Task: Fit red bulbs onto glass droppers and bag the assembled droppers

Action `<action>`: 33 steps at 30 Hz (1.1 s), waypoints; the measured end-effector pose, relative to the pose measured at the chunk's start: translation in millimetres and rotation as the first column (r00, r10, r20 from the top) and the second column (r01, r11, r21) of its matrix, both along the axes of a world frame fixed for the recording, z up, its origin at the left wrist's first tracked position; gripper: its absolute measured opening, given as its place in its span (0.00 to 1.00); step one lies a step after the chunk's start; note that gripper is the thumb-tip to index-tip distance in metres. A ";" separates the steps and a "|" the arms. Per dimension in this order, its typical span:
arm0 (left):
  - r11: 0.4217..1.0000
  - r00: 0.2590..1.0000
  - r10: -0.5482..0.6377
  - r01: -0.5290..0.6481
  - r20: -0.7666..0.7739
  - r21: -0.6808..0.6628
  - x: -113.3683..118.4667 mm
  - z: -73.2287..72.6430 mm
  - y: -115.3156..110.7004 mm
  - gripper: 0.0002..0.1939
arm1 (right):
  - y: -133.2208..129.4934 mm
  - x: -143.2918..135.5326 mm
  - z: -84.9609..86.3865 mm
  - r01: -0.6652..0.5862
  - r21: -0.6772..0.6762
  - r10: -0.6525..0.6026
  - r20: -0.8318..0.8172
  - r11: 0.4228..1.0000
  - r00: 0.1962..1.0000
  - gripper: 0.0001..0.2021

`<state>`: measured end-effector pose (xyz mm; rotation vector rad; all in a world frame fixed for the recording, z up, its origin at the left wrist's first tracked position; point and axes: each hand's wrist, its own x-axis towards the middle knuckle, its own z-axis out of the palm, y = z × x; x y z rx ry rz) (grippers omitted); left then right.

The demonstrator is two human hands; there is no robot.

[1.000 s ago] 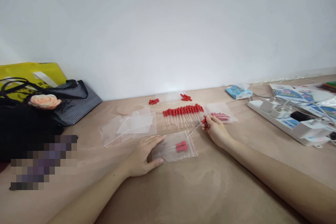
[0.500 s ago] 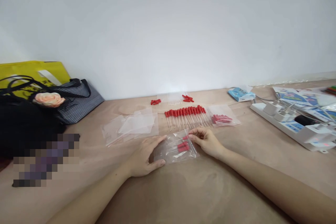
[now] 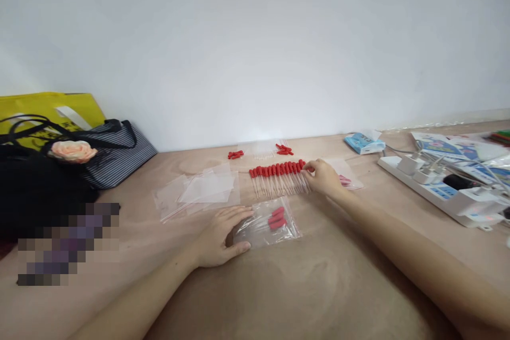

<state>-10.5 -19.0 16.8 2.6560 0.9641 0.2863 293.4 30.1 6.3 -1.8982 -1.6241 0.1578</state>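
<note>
A clear zip bag (image 3: pixel 265 226) with several red-tipped sticks in it lies flat near the middle of the table. My left hand (image 3: pixel 223 236) rests on the table with fingers spread, thumb and fingertips at the bag's left edge. Beyond the bag is a row of red-tipped sticks (image 3: pixel 279 170), tips pointing to the wall. At the row's right end my right hand (image 3: pixel 321 175) has thumb and forefinger pinched at a red tip. It partly hides another bag with red pieces (image 3: pixel 346 181).
Flat clear bags (image 3: pixel 207 188) lie left of the row. Two small red piles (image 3: pixel 235 154) are near the wall. A white power strip (image 3: pixel 430 191) and a blue packet (image 3: pixel 364 143) sit right; a striped bag (image 3: pixel 119 156) stands left.
My right hand has left the clear zip bag and moved forward to the right end of the row. The stick it held now lies in the bag. My left hand has stayed put.
</note>
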 end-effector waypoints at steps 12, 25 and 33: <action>1.000 1.000 -0.004 0.004 0.002 -0.002 0.1 0.5 -2.1 0.26 | 59.3 2.9 -4.8 0.114 0.051 -0.103 -0.183 0.992 0.978 0.09; 1.000 1.000 0.000 0.000 -0.007 0.000 0.4 -0.9 0.9 0.26 | -29.4 0.9 -5.3 0.097 0.201 0.133 -0.872 0.975 0.471 0.17; 1.000 1.000 -0.002 0.002 0.011 0.013 -1.4 -6.1 2.5 0.26 | -32.5 -16.3 -24.6 0.111 0.177 0.134 -0.939 0.978 0.316 0.18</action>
